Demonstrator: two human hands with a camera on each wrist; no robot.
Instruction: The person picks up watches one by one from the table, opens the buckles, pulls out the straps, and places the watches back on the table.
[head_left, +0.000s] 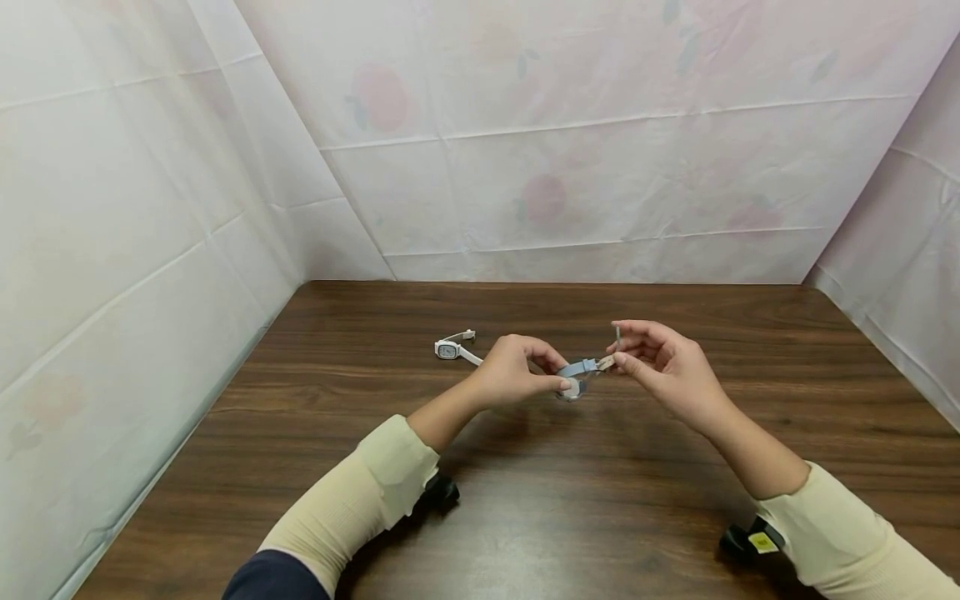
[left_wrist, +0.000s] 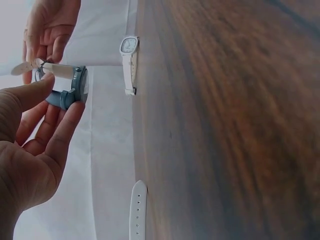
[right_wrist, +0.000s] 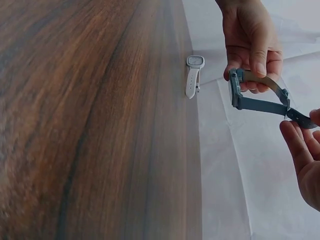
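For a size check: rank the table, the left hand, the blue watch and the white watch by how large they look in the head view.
1. Table, by far.
2. Left hand.
3 and 4. Blue watch and white watch: they look alike. The fingers hide part of the blue one, so I will not rank them.

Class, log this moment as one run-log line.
left hand: holds blue watch case | right hand: pinches strap end | white watch: on table

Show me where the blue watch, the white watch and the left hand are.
blue watch [right_wrist: 234, 95], right wrist view, on its case.
white watch [head_left: 447, 350], head view, on its face.
left hand [head_left: 512, 373], head view, on the back of the hand.
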